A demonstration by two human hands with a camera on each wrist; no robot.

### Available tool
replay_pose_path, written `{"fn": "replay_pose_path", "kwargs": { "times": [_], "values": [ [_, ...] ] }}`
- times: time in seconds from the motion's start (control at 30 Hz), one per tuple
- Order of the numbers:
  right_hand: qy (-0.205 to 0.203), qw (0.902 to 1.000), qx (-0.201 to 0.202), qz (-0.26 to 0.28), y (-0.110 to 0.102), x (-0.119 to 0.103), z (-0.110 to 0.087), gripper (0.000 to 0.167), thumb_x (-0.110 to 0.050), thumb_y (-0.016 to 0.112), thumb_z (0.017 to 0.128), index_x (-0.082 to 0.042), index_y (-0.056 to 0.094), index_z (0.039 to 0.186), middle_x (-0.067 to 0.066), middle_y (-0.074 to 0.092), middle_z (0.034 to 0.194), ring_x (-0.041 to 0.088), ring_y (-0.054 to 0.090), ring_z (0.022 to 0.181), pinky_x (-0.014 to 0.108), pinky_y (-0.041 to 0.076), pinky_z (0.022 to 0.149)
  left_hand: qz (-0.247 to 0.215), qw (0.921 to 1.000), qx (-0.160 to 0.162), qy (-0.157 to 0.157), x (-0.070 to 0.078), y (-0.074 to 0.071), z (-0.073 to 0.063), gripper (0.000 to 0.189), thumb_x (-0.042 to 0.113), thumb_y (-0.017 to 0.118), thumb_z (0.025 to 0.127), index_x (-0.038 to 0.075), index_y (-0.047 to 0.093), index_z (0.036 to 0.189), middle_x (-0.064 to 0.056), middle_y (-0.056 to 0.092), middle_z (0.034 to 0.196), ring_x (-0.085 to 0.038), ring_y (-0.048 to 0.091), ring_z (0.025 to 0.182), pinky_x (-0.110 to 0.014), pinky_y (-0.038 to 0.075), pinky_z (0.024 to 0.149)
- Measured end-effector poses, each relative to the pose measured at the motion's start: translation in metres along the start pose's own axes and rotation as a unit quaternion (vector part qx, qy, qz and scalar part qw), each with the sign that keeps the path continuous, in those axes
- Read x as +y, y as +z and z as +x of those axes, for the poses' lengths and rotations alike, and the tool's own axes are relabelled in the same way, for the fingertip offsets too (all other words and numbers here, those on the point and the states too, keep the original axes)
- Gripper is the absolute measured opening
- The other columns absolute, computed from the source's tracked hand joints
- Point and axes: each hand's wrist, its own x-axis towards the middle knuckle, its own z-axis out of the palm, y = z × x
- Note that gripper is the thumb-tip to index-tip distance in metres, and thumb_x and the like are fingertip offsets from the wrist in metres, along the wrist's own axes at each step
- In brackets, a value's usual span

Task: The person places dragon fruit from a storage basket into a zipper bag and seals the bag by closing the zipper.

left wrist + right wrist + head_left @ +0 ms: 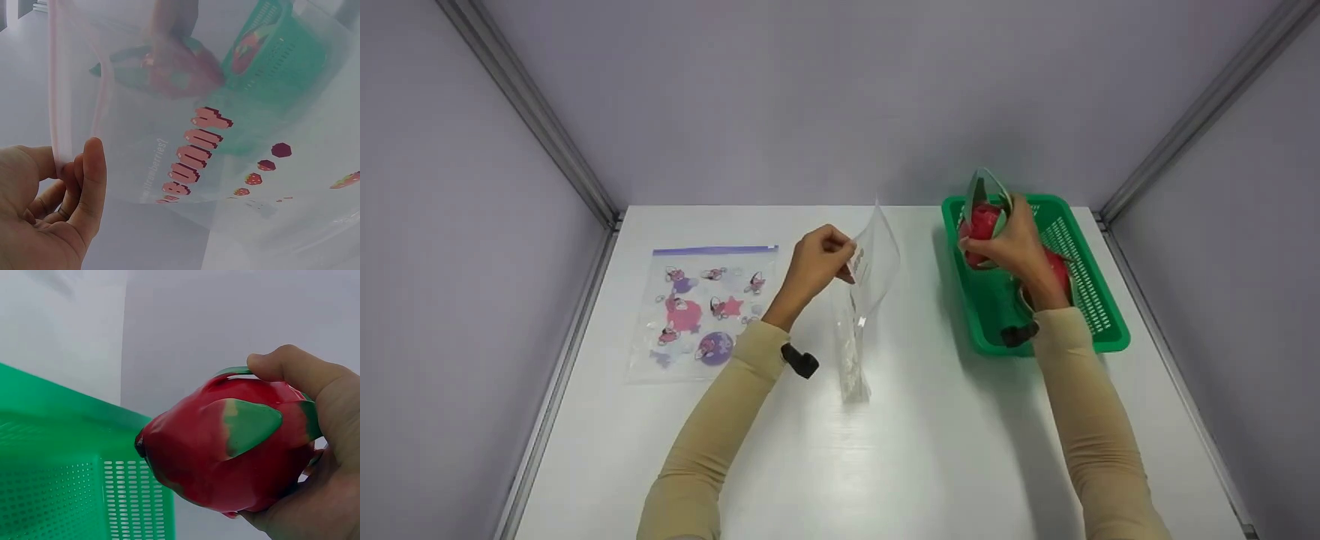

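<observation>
A red dragon fruit (191, 444) with green scales is gripped by my right hand (1011, 238), raised above the back left of the green basket (967, 300). A second red fruit (1057, 274) lies in the basket, partly hidden by the right wrist. With thumb and fingers my left hand (819, 259) pinches the top edge of a clear plastic zip bag (877, 262). The bag hangs upright and its mouth gapes a little. In the left wrist view, pink "Bunny" lettering (197, 152) and small strawberry prints show on it.
Flat on the left of the white table (915, 450) lies another clear zip bag (682, 345), with a purple zip strip and pink and purple prints. Grey walls (810, 97) rise behind and on both sides.
</observation>
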Motion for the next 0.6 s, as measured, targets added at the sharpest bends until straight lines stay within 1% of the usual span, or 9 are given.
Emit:
{"fn": "replay_pose_path", "kwargs": {
  "times": [0.07, 0.23, 0.27, 0.4, 0.47, 0.53, 0.6],
  "values": [
    [-0.004, 1.0000, 0.001, 0.001, 0.000, -0.002, 0.000, 0.100, -0.021, 0.091, 0.084, -0.001, 0.027, 0.159, 0.023, 0.042, 0.155, 0.038, 0.043, 0.140, 0.063, 0.048, 0.115, 0.000, 1.0000, 0.002, -0.002, 0.001, 0.001, 0.000, 0.013, 0.011, 0.065, 0.106, -0.001, 0.068, 0.108, -0.029, 0.069, 0.101, -0.014, 0.067, 0.062, -0.033, 0.066, 0.066],
    [-0.008, 1.0000, -0.002, 0.005, 0.001, -0.011, -0.003, 0.100, -0.019, 0.091, 0.084, -0.003, 0.027, 0.160, 0.022, 0.042, 0.157, 0.038, 0.042, 0.142, 0.064, 0.048, 0.115, -0.002, 1.0000, 0.006, -0.004, 0.001, 0.001, 0.001, 0.010, 0.010, 0.065, 0.105, 0.000, 0.068, 0.105, -0.027, 0.069, 0.099, -0.014, 0.068, 0.061, -0.032, 0.065, 0.064],
    [-0.009, 0.9999, -0.003, 0.005, 0.001, -0.013, -0.003, 0.100, -0.019, 0.090, 0.084, -0.003, 0.026, 0.160, 0.022, 0.042, 0.157, 0.039, 0.042, 0.143, 0.064, 0.048, 0.115, -0.002, 1.0000, 0.006, -0.004, 0.001, 0.001, 0.001, 0.010, 0.010, 0.065, 0.105, 0.000, 0.068, 0.106, -0.029, 0.069, 0.100, -0.014, 0.067, 0.061, -0.032, 0.065, 0.064],
    [-0.019, 0.9998, 0.000, 0.001, 0.002, -0.021, -0.004, 0.100, -0.019, 0.090, 0.084, -0.002, 0.027, 0.160, 0.022, 0.042, 0.157, 0.038, 0.042, 0.143, 0.063, 0.048, 0.115, -0.002, 1.0000, 0.005, -0.006, 0.001, 0.001, 0.001, 0.012, 0.010, 0.065, 0.105, -0.002, 0.068, 0.107, -0.034, 0.068, 0.104, -0.013, 0.067, 0.061, -0.032, 0.065, 0.065],
    [-0.024, 0.9997, 0.002, 0.000, 0.003, -0.024, -0.004, 0.099, -0.019, 0.090, 0.084, -0.002, 0.028, 0.159, 0.022, 0.043, 0.156, 0.037, 0.043, 0.142, 0.062, 0.048, 0.115, -0.004, 1.0000, 0.005, -0.006, 0.000, 0.001, 0.001, 0.015, 0.010, 0.065, 0.106, -0.005, 0.067, 0.108, -0.034, 0.068, 0.105, -0.012, 0.067, 0.061, -0.032, 0.065, 0.065],
    [-0.028, 0.9996, 0.003, -0.003, 0.004, -0.027, -0.004, 0.099, -0.020, 0.090, 0.084, -0.001, 0.028, 0.159, 0.022, 0.043, 0.155, 0.037, 0.044, 0.142, 0.061, 0.048, 0.116, -0.004, 1.0000, 0.005, -0.006, 0.000, 0.001, 0.001, 0.018, 0.010, 0.065, 0.106, -0.007, 0.067, 0.109, -0.032, 0.069, 0.103, -0.013, 0.067, 0.061, -0.032, 0.065, 0.065],
    [-0.031, 0.9995, 0.004, -0.005, 0.005, -0.031, -0.004, 0.100, -0.021, 0.090, 0.084, 0.000, 0.028, 0.159, 0.022, 0.043, 0.156, 0.037, 0.044, 0.142, 0.061, 0.048, 0.116, -0.004, 1.0000, 0.005, -0.007, 0.000, 0.001, 0.002, 0.020, 0.011, 0.065, 0.106, -0.008, 0.067, 0.110, -0.027, 0.070, 0.098, -0.013, 0.067, 0.062, -0.032, 0.065, 0.065]
  ]
}}
